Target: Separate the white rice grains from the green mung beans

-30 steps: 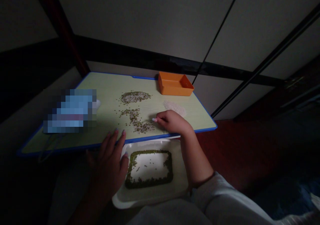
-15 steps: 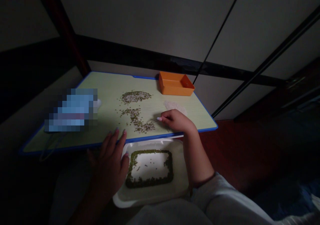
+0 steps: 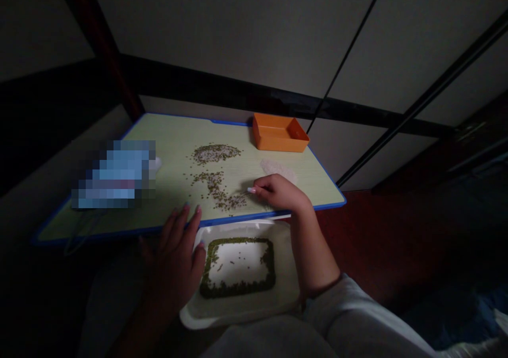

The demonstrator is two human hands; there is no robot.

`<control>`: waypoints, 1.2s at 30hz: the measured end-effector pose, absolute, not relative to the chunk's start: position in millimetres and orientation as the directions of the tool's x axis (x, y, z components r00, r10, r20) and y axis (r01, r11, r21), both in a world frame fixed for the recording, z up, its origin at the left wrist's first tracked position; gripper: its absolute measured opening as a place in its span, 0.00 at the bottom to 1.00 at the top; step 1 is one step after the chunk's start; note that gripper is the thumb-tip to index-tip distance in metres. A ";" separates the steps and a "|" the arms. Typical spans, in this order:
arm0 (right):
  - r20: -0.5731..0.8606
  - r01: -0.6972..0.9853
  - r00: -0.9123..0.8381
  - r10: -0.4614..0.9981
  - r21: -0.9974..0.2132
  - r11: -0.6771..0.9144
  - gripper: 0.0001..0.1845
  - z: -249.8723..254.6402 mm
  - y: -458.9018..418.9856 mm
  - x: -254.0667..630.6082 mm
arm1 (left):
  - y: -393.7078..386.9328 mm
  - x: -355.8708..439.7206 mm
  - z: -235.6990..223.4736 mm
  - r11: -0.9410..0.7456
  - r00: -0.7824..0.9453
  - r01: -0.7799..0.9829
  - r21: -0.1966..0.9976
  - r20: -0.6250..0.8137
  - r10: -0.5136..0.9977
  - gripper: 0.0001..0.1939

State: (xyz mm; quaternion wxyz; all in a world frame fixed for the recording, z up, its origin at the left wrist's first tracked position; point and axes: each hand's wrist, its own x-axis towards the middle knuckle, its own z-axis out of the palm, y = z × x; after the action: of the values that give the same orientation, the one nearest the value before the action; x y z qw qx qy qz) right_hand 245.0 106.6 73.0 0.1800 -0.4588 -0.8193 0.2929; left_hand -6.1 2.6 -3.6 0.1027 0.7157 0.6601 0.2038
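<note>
My right hand (image 3: 275, 191) is closed in a pinch above the table, with a thin, dark tool faintly showing at its fingertips. Those tips are beside a loose patch of mixed green beans and pale grains (image 3: 214, 186). Farther back lies a denser mixed heap (image 3: 216, 153). Just behind my right hand is a heap of pale, rice-like grains (image 3: 278, 168). My left hand (image 3: 177, 252) has its fingers spread at the table's front edge, empty, with the thumb by the rim of a white tub (image 3: 238, 313). Green beans (image 3: 270, 265) ring the tub's floor, a few scattered inside the ring.
An orange box (image 3: 282, 143) stands at the back right of the pale, blue-edged table (image 3: 170, 130). To the left lies a blurred-out blue item (image 3: 119, 175) with a cord hanging over the edge. Cabinet panels (image 3: 238, 40) rise behind the table.
My right fingertips have shifted very slightly to the left towards the mixed beans and grains. My left hand, the tub and the box stay in place.
</note>
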 end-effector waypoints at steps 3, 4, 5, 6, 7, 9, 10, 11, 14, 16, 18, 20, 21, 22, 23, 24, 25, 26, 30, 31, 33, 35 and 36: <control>0.005 0.622 -0.518 0.855 -0.685 0.380 0.20 70.5 107.2 251.0 | 2.6 -5.7 -4.6 -0.104 0.038 0.908 0.407 0.166 0.985 0.29; -0.009 0.618 -0.523 0.852 -0.692 0.373 0.20 70.4 107.1 251.9 | 2.6 -5.6 -4.6 -0.099 0.033 0.909 0.405 0.167 0.985 0.29; -0.022 0.620 -0.526 0.850 -0.694 0.366 0.20 70.7 106.8 252.1 | 2.6 -5.5 -4.6 -0.094 0.029 0.909 0.407 0.164 0.986 0.29; -0.035 0.627 -0.526 0.850 -0.691 0.360 0.19 71.1 106.6 251.9 | 2.5 -5.4 -4.5 -0.093 0.030 0.908 0.410 0.157 0.987 0.29; -0.046 0.637 -0.522 0.852 -0.685 0.354 0.20 71.7 106.4 251.4 | 2.5 -5.4 -4.4 -0.092 0.031 0.906 0.413 0.152 0.988 0.29; -0.057 0.658 -0.507 0.860 -0.670 0.344 0.20 72.4 106.4 250.2 | 2.5 -5.7 -4.4 -0.096 0.034 0.903 0.418 0.155 0.987 0.29; -0.054 0.667 -0.499 0.865 -0.661 0.344 0.20 72.4 106.6 249.5 | 2.5 -5.8 -4.4 -0.100 0.034 0.902 0.420 0.161 0.986 0.29; -0.046 0.673 -0.494 0.868 -0.652 0.349 0.20 72.2 106.9 248.8 | 2.5 -6.0 -4.4 -0.102 0.034 0.901 0.421 0.166 0.986 0.29; -0.012 0.673 -0.505 0.863 -0.632 0.385 0.21 70.9 108.0 246.0 | 2.2 -6.0 -3.8 -0.103 0.037 0.899 0.425 0.161 0.986 0.29; -0.004 0.670 -0.521 0.854 -0.621 0.406 0.21 70.3 108.4 243.5 | 1.8 -5.8 -3.0 -0.104 0.041 0.900 0.424 0.155 0.987 0.29; -0.014 0.673 -0.535 0.845 -0.612 0.416 0.21 70.2 108.6 241.2 | 1.6 -5.6 -2.3 -0.109 0.046 0.901 0.420 0.158 0.986 0.29; -0.026 0.675 -0.542 0.840 -0.608 0.417 0.21 70.4 108.6 239.9 | 1.5 -5.5 -2.0 -0.114 0.048 0.901 0.419 0.165 0.985 0.29; -0.030 0.674 -0.544 0.838 -0.610 0.416 0.21 70.6 108.5 239.8 | 1.5 -5.5 -1.9 -0.117 0.049 0.900 0.420 0.168 0.985 0.29; -0.031 0.671 -0.547 0.837 -0.614 0.416 0.20 70.7 108.6 240.0 | 1.6 -5.5 -1.9 -0.118 0.049 0.899 0.423 0.170 0.984 0.29; -0.032 0.666 -0.549 0.835 -0.620 0.415 0.20 70.8 108.6 240.6 | 1.7 -5.5 -1.9 -0.118 0.049 0.898 0.425 0.170 0.984 0.29; -0.033 0.660 -0.552 0.833 -0.629 0.412 0.20 70.7 108.7 241.4 | 1.9 -5.5 -1.8 -0.116 0.048 0.897 0.426 0.167 0.985 0.29; -0.035 0.652 -0.553 0.832 -0.640 0.407 0.19 70.6 108.9 242.3 | 2.0 -5.5 -1.8 -0.114 0.048 0.898 0.425 0.163 0.985 0.29; -0.037 0.645 -0.552 0.833 -0.651 0.399 0.19 70.3 109.1 243.3 | 2.1 -5.5 -1.9 -0.111 0.047 0.899 0.424 0.159 0.986 0.29; -0.035 0.632 -0.533 0.845 -0.681 0.370 0.19 68.9 110.0 246.2 | 2.5 -5.7 -3.9 -0.118 0.052 0.901 0.417 0.167 0.985 0.29; -0.031 0.630 -0.530 0.847 -0.684 0.369 0.19 68.7 110.1 246.4 | 2.6 -5.7 -4.6 -0.121 0.052 0.902 0.415 0.174 0.983 0.29; -0.025 0.627 -0.532 0.846 -0.684 0.374 0.20 68.8 110.1 246.0 | 2.9 -5.7 -5.7 -0.122 0.047 0.903 0.412 0.187 0.981 0.29; -0.025 0.630 -0.535 0.844 -0.677 0.380 0.19 69.6 109.6 244.6 | 2.9 -5.6 -5.4 -0.118 0.044 0.902 0.415 0.184 0.982 0.29; -0.025 0.635 -0.535 0.845 -0.672 0.382 0.19 70.3 109.3 243.5 | 2.8 -5.5 -4.7 -0.116 0.044 0.902 0.417 0.178 0.983 0.29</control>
State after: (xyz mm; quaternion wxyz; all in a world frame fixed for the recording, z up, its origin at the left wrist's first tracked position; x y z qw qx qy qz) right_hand 243.5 109.3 70.3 0.1635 -0.4538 -0.8149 0.3213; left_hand -5.5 2.8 -4.7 0.0958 0.7162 0.6578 0.2124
